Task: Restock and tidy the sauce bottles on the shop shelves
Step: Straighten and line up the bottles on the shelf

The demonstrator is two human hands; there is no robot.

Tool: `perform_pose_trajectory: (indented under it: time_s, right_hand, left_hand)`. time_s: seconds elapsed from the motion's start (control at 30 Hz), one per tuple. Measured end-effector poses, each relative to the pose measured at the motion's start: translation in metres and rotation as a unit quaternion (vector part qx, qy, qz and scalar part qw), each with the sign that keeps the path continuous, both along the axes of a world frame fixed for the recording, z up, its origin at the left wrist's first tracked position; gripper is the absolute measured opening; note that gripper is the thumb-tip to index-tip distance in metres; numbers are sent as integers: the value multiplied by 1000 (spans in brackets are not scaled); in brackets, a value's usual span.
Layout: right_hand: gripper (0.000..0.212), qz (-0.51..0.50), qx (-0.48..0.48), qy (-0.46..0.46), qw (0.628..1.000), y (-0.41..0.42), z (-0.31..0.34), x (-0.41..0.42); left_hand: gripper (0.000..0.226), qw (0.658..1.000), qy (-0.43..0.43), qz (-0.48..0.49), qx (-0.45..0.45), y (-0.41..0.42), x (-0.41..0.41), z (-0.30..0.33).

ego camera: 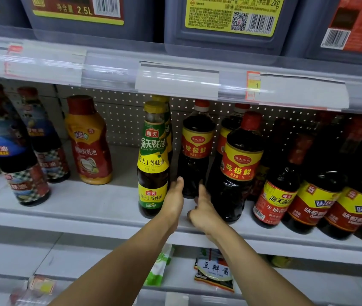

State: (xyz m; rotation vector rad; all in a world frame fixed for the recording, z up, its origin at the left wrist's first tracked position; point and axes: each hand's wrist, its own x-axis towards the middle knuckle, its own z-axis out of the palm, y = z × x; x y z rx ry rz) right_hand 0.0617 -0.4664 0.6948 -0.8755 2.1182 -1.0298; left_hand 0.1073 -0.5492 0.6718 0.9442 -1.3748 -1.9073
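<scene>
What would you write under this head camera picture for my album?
Two hands reach around a dark sauce bottle set back on a shop shelf.

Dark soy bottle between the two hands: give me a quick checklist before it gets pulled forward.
1. Left hand on the dark soy bottle: ok, it touches the bottle's lower left side.
2. Right hand on it: ok, its fingers reach the lower right side.
3. Firm grip: cannot tell, the fingertips are hidden behind the bottle.
4. Bottle upright: ok, red cap on top.
5. Free lane to the front edge of the shelf: ok, bare shelf in front.
6. Neighbours clear: not ok, the oyster sauce bottle and the front soy bottle stand close on either side.
</scene>
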Motion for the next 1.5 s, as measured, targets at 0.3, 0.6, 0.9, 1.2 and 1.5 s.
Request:
perform_pose_trajectory:
  time_s: [0.3, 0.6, 0.9, 1.2, 1.5]
  right_hand:
    - [91, 15, 10, -2, 1000, 4, 7, -2]
    - [88, 12, 6, -13, 1000, 4, 12, -4]
    - [78, 11, -64, -66, 996, 32, 12, 0]
    - [62, 75, -124, -33, 989, 55, 0, 25]
    - [57, 155, -102, -41, 982, 76, -35, 79]
  left_hand:
    - [48, 1000, -9, -1, 0, 2, 1, 2]
    - [47, 999, -33, 4, -4, 6, 1, 10]
    - [43, 999, -31, 31, 16, 42, 39, 28]
    - [29, 984, -77, 143, 67, 88, 95, 26]
    - [29, 957, -142, 228, 110, 120, 163, -10]
